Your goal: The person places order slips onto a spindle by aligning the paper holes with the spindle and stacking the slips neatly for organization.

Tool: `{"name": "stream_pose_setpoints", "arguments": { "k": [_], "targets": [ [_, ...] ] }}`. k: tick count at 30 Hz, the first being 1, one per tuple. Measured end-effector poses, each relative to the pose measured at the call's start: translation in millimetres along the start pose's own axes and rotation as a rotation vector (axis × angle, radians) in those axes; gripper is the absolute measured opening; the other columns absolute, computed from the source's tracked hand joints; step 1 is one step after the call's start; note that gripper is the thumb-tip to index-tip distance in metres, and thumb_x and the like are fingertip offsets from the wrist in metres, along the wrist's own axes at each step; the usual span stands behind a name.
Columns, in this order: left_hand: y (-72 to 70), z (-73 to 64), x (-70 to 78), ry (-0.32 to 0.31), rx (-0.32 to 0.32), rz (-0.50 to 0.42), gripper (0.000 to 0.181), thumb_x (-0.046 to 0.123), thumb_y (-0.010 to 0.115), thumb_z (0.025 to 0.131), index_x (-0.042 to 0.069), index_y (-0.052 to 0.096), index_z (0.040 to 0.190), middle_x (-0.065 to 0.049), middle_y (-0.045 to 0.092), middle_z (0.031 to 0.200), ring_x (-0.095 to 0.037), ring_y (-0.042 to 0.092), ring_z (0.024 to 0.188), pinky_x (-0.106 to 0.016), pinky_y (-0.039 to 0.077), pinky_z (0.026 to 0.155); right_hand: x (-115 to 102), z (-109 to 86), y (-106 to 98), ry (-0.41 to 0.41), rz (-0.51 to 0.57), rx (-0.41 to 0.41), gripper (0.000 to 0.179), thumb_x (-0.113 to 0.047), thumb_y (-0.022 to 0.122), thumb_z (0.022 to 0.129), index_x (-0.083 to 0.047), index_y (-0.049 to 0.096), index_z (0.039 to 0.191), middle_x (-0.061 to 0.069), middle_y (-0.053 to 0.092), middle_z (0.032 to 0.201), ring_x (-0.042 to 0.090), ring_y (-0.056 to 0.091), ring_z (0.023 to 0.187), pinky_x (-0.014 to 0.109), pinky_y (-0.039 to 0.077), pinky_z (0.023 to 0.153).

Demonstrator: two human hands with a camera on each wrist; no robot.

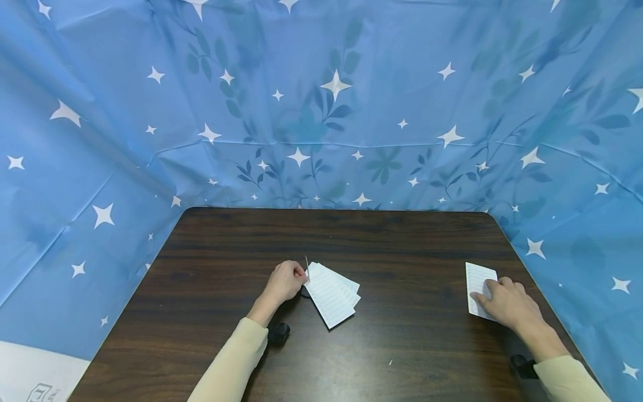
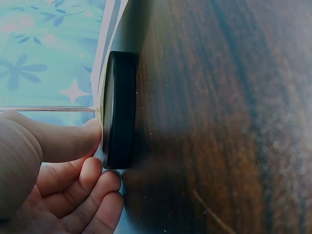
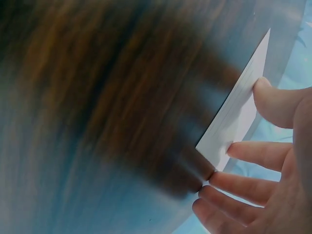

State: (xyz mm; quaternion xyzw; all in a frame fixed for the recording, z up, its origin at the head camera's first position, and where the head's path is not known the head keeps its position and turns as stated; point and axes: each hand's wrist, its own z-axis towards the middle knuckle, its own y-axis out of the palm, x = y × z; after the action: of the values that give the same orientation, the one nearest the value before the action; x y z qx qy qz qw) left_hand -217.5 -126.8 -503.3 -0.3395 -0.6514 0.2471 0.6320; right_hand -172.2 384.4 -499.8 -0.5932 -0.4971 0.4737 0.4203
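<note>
A bill spike stands near the table's middle, with a thin upright metal pin (image 1: 307,265) and a black round base (image 2: 121,112). Several lined paper slips (image 1: 329,296) are stuck on it, fanned out toward the front right. My left hand (image 1: 287,280) is at the foot of the pin, thumb and forefinger pinching the slips' corner just over the base; its other fingers curl beside the base. At the far right, another lined slip (image 1: 479,290) lies on the table under my right hand (image 1: 512,304). Thumb and forefinger touch its face, spread and nearly straight.
The dark wood table (image 1: 402,240) has rounded far corners, and its right edge runs close by my right hand. A blue star-patterned cloth (image 1: 336,139) hangs behind and at both sides. One small white scrap (image 1: 390,363) lies near the front. A white printed surface (image 1: 35,374) shows at lower left.
</note>
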Motion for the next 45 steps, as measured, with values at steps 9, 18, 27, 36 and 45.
{"name": "stream_pose_setpoints", "arguments": {
  "k": [9, 18, 27, 36, 45],
  "targets": [
    [-0.1, -0.1, -0.9, -0.009, -0.003, -0.003, 0.010, 0.014, 0.074, 0.093, 0.009, 0.068, 0.086, 0.000, 0.058, 0.077, -0.016, 0.053, 0.068, -0.034, 0.047, 0.066, -6, -0.2, 2, -0.009, 0.000, -0.014, 0.073, -0.043, 0.063, 0.098, 0.019, 0.048, 0.133, 0.045, 0.044, 0.121, 0.063, 0.041, 0.110, 0.073, 0.041, 0.087],
    [-0.2, 0.4, -1.9, -0.015, 0.003, -0.003, 0.011, 0.015, 0.074, 0.093, 0.009, 0.069, 0.086, 0.000, 0.059, 0.077, -0.016, 0.054, 0.068, -0.034, 0.047, 0.067, -19, -0.5, 1, -0.016, 0.009, 0.021, 0.058, -0.026, 0.067, 0.097, 0.015, 0.052, 0.135, 0.042, 0.047, 0.119, 0.060, 0.045, 0.108, 0.072, 0.042, 0.084],
    [0.9, 0.8, -0.9, -0.007, 0.010, -0.004, 0.011, 0.014, 0.074, 0.093, 0.009, 0.068, 0.084, 0.000, 0.058, 0.076, -0.016, 0.053, 0.067, -0.033, 0.046, 0.066, -27, -4.8, 3, -0.057, 0.016, 0.097, 0.048, -0.018, 0.069, 0.095, 0.013, 0.058, 0.130, 0.037, 0.055, 0.112, 0.058, 0.051, 0.106, 0.070, 0.045, 0.081],
    [1.7, 1.4, -0.1, -0.002, 0.005, -0.004, 0.011, 0.015, 0.074, 0.093, 0.009, 0.068, 0.086, 0.000, 0.058, 0.076, -0.016, 0.053, 0.067, -0.033, 0.046, 0.064, -34, -5.0, 3, -0.058, 0.038, 0.115, 0.046, -0.014, 0.072, 0.093, 0.011, 0.059, 0.130, 0.034, 0.056, 0.109, 0.056, 0.054, 0.103, 0.066, 0.047, 0.075],
    [2.4, 0.6, -2.2, 0.007, 0.019, 0.011, 0.011, 0.013, 0.074, 0.092, 0.009, 0.068, 0.084, 0.001, 0.058, 0.075, -0.016, 0.053, 0.068, -0.034, 0.047, 0.067, -40, -0.3, 4, -0.018, 0.134, 0.107, 0.063, -0.014, 0.080, 0.088, 0.017, 0.050, 0.134, 0.040, 0.049, 0.108, 0.047, 0.053, 0.092, 0.063, 0.047, 0.082]
  ]
}}
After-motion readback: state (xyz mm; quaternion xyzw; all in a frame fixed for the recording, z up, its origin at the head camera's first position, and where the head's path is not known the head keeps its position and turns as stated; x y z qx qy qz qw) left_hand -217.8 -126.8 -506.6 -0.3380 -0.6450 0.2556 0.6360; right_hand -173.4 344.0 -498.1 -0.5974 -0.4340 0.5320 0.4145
